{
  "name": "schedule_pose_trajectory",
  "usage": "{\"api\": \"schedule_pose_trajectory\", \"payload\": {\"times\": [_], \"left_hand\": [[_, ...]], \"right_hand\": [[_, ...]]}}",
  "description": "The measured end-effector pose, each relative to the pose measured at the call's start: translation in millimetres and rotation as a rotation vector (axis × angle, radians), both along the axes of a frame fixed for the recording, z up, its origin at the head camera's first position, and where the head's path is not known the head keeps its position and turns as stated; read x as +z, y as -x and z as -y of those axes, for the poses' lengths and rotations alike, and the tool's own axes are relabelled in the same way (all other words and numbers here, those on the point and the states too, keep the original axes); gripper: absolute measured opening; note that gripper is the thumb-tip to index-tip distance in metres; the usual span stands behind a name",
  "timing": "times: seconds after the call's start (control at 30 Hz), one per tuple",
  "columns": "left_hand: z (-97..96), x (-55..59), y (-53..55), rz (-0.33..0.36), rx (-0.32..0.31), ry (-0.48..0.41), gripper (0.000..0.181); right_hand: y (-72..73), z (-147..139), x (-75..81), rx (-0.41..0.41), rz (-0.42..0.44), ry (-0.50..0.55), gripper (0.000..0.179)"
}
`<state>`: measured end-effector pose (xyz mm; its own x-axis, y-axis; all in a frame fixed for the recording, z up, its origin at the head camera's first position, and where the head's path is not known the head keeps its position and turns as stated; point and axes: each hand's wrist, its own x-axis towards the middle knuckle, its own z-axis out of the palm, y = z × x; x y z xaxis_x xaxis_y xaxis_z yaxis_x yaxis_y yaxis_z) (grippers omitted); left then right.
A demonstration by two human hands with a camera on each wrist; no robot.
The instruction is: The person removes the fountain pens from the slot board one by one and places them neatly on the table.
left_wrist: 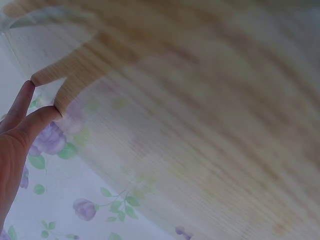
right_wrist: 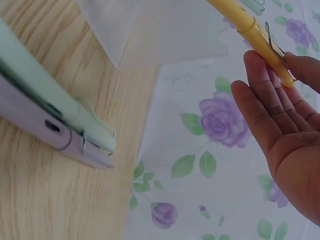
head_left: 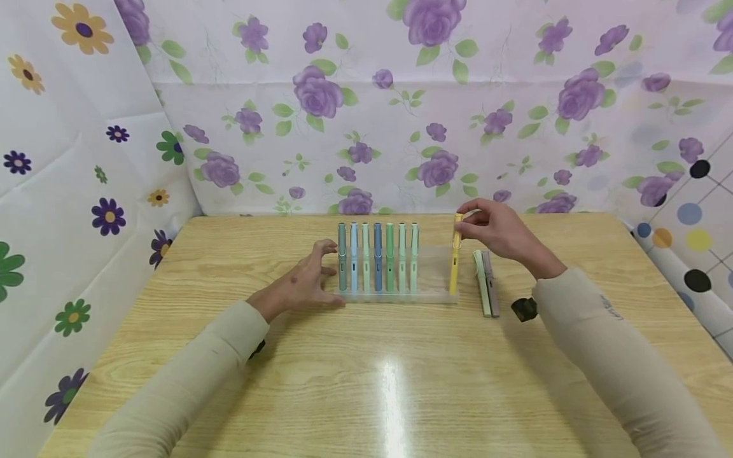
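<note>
A transparent pen stand (head_left: 432, 296) on the table holds several upright pens, in teal, blue and green shades, side by side. My left hand (head_left: 306, 278) grips the stand's left end, thumb at the front edge and fingers farther back. In the left wrist view, two fingertips touch a clear surface that mirrors them. My right hand (head_left: 497, 230) pinches a yellow pen (head_left: 455, 261) by its clipped upper end. The pen is nearly upright, its lower end at the stand's right end, with a gap between it and the row. Fingers and thumb around the yellow pen also show in the right wrist view.
Right of the stand, a pale green pen (head_left: 482, 285) and a mauve pen (head_left: 490, 284) lie side by side on the wooden table (head_left: 321, 381). A floral sheet (head_left: 389, 146) hangs behind the table's back edge. Another patterned sheet (head_left: 63, 191) stands at the left.
</note>
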<state>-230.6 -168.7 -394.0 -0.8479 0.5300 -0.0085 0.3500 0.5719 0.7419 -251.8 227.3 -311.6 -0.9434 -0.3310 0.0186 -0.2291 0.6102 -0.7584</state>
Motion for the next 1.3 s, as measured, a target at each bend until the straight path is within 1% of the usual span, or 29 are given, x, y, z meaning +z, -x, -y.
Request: {"api": "schedule_pose_trajectory", "payload": {"times": [0.17,0.4,0.63,0.87,1.13,1.3], "left_hand": [[-0.3,0.0,0.1,-0.008,-0.005,0.003,0.106],[-0.4,0.8,-0.5,-0.020,-0.005,0.007,0.105],[-0.3,1.9,-0.8,-0.021,-0.008,0.001,0.105],[-0.4,0.6,0.2,-0.022,-0.010,-0.002,0.105],[-0.7,1.4,0.0,-0.022,-0.004,0.008,0.104],[-0.5,1.9,-0.5,-0.016,-0.004,0.010,0.104]], "right_hand": [[-2.8,-9,0.9,-0.022,0.016,-0.013,0.044],[-4.4,-18,0.2,-0.034,0.012,-0.024,0.045],[-5.8,-28,-3.6,-0.045,0.114,0.041,0.051],[-7.6,-36,-8.6,-0.073,0.158,0.060,0.053],[-7.5,-49,-16.5,-0.086,0.143,0.036,0.054],[-7.3,-58,-23.9,-0.096,0.157,0.034,0.054]]}}
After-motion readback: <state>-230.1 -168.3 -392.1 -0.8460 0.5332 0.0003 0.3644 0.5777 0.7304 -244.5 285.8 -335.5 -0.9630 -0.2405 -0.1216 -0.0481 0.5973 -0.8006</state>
